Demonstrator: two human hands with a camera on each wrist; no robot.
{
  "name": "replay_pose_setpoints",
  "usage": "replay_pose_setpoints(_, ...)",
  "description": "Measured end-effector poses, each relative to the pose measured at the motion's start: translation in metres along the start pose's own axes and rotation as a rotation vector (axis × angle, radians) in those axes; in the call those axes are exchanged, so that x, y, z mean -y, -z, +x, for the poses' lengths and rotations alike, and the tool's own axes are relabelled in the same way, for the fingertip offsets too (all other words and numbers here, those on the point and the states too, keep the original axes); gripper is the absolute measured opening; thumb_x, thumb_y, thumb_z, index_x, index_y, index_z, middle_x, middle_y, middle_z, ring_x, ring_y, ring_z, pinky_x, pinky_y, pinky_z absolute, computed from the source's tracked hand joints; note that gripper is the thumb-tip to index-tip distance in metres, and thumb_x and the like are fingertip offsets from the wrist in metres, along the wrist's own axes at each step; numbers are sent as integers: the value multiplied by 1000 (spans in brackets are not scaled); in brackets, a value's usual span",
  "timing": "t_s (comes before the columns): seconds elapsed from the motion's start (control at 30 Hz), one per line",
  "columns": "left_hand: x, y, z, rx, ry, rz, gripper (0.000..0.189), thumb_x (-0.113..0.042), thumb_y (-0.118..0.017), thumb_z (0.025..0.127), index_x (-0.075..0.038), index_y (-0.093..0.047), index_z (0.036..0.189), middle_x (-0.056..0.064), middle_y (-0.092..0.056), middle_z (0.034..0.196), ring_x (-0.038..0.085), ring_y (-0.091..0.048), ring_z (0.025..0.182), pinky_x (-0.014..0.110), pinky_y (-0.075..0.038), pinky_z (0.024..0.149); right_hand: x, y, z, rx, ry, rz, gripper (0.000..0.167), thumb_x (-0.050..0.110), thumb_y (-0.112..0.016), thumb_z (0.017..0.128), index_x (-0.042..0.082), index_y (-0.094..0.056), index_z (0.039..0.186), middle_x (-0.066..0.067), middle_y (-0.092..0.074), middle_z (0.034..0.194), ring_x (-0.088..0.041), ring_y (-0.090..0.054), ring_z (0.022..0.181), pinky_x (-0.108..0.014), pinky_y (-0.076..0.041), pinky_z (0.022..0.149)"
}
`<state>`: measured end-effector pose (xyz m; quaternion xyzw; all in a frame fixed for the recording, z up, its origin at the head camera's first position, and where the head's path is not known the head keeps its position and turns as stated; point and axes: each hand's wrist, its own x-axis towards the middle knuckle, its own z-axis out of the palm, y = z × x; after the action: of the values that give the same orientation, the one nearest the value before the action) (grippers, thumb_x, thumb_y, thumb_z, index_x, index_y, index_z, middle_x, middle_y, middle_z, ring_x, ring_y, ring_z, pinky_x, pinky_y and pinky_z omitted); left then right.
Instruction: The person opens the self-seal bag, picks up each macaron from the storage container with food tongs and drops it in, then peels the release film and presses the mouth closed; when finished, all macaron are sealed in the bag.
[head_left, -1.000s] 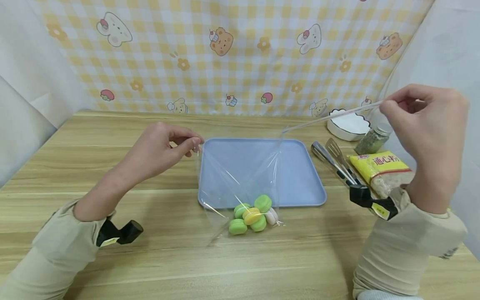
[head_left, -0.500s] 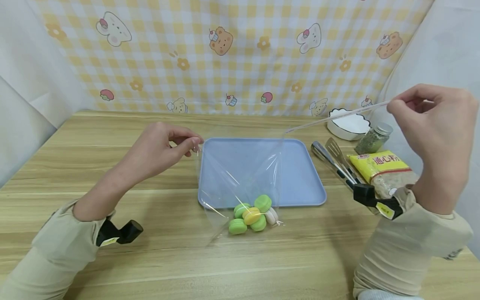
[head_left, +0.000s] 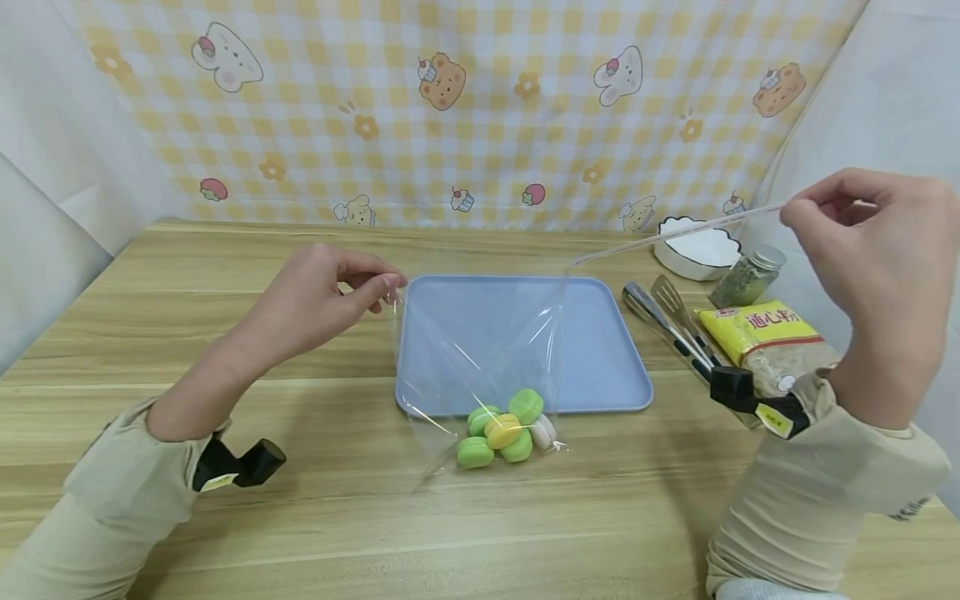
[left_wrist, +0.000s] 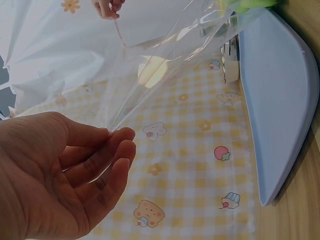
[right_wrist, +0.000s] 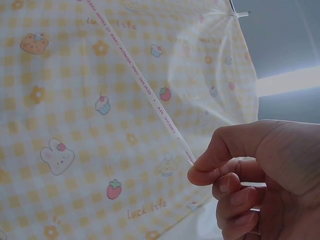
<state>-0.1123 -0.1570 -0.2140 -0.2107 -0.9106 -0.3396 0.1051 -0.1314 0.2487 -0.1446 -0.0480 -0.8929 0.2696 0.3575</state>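
My left hand (head_left: 330, 287) pinches the upper left corner of a clear plastic bag (head_left: 480, 350) between thumb and index finger. Several green, yellow and white macarons (head_left: 503, 431) lie in the bag's bottom, just in front of the blue tray (head_left: 615, 358). Higher up at the right, my right hand (head_left: 873, 242) pinches the end of a thin white strip (head_left: 675, 235). Red print runs along that strip (right_wrist: 145, 90) in the right wrist view. It stretches taut down to the bag's upper right corner. In the left wrist view, the bag's film (left_wrist: 125, 95) rises from the left fingertips.
Right of the tray lie metal utensils (head_left: 667, 325) with dark handles, including a slotted turner. Beyond them are a yellow bag of pasta (head_left: 765, 333), a glass jar of green herbs (head_left: 750, 279) and a white dish (head_left: 697, 250). A checked cloth (head_left: 480, 125) hangs behind the table.
My right hand has moved a little to the right, and the strip's free length has grown slightly. The left hand, macarons and tray stay in place.
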Motion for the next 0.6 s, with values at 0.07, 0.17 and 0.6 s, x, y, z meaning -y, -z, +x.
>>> replay_pose_setpoints(0.07,0,0,0,1,3,0,18,-18,-58,93,-8,-73,96,0,-69,79,11,-62,69,25,-45,53,0,0,0,3,-4,-2,20,23,-55,83,14,-64,68,19,-43,60,-1,-39,61,-20,-30,57)
replay_pose_setpoints(0.17,0,0,0,2,1,1,18,-18,-58,93,-8,-73,95,0,-69,79,11,-62,68,25,-45,53,-1,1,0,7,-23,-2,20,23,-55,84,22,-62,64,18,-43,60,-2,-39,61,-18,-30,55)
replay_pose_setpoints(0.6,1,0,-1,0,13,3,19,-19,-58,94,-8,-73,96,0,-69,79,10,-62,68,25,-45,54,-4,4,3,5,-66,-2,26,23,-56,84,36,-52,62,16,-42,61,-1,-39,62,-17,-28,50)
